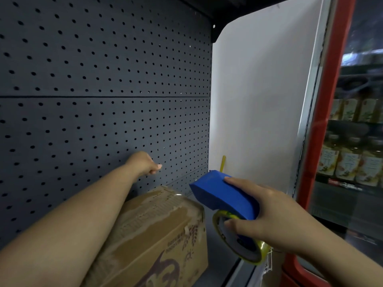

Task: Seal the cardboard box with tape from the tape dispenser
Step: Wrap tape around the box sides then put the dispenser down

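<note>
A brown cardboard box (pixel 157 228) with dark printing lies on a shelf at the lower middle, its top worn and shiny with tape. My left forearm crosses over it, and my left hand (pixel 144 162) is raised beyond the box near the pegboard, fingers curled with nothing visible in them. My right hand (pixel 267 216) grips a blue tape dispenser (pixel 223 195) that carries a yellowish roll of clear tape (pixel 238 245). The dispenser hangs just right of the box, apart from it, with its nose pointing up and left.
A dark grey pegboard (pixel 103 90) forms the shelf's back wall. A white side panel (pixel 259 100) stands on the right, with a yellow strip (pixel 223 163) at its base. Beyond a red frame (pixel 325 121), shelves hold bottles (pixel 348 164).
</note>
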The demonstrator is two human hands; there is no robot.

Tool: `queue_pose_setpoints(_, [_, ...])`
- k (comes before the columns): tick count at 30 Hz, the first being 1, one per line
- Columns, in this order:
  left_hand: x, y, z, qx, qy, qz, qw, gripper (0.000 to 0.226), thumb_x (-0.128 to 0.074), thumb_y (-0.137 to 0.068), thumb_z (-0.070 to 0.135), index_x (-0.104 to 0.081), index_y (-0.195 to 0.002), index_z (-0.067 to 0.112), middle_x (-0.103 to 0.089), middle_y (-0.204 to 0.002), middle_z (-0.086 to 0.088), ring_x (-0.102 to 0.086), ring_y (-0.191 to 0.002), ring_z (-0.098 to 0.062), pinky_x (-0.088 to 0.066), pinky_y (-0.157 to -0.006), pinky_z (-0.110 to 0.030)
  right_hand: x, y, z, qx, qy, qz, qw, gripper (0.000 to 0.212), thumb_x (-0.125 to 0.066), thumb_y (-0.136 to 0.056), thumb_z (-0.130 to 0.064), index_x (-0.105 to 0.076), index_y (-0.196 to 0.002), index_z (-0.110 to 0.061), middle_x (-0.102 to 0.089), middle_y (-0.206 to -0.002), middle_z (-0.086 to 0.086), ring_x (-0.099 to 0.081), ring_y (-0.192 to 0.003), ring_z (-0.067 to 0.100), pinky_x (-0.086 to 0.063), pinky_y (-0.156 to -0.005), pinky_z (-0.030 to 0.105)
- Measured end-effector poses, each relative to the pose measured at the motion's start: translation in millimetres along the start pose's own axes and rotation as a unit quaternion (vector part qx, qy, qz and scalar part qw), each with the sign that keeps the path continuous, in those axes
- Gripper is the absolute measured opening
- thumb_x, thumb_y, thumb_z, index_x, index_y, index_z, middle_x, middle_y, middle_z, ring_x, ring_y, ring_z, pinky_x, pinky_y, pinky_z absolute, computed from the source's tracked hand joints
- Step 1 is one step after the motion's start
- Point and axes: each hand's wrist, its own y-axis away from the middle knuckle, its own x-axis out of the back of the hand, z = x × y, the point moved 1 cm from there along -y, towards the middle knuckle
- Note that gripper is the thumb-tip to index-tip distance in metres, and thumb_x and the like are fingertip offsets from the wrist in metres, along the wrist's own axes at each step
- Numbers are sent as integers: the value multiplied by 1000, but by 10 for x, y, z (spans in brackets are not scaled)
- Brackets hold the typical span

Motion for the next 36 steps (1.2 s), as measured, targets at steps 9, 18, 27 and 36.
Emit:
queue_pose_setpoints(9, [-273, -68, -160, 94, -153, -89, 980, 24, -57, -88, 17, -52, -66, 9, -51, -64, -6, -46, -57, -19, -40, -59, -28, -40, -4, 134, -11, -23, -11, 1000, 78, -66, -64, -60, -28, -132, -58, -55, -114, -12, -56, -94, 7, -44, -78, 20])
queue_pose_setpoints(18, [-316, 62, -48, 69, -300, -135, 942, 23, -40, -90, 11, -59, -100, 4, -54, -83, -9, -52, -71, -20, -41, -62, -26, -63, 37, 140, -20, -29, -6, 999, 77, -67, -66, -57, -30, -133, -54, -53, -115, -16, -51, -94, 5, -38, -75, 19])
queue_pose_setpoints(27, [-462, 342, -81, -194, -238, -123, 944, 51, -28, -96, 44, -64, -95, 7, -64, -110, -13, -60, -103, -26, -43, -91, -36, -86, 119, 127, -25, -64, -3, 998, 77, -70, -67, -51, -32, -133, -52, -55, -119, -12, -55, -97, 9, -47, -82, 24])
queue_pose_setpoints(36, [-545, 384, -132, -188, -265, -95, 941, 42, -27, -98, 35, -52, -73, 11, -52, -74, -1, -49, -72, -17, -34, -62, -28, -215, 245, 111, -25, -91, 12, 995, 77, -69, -71, -49, -31, -138, -45, -48, -132, -15, -50, -105, 7, -40, -84, 20])
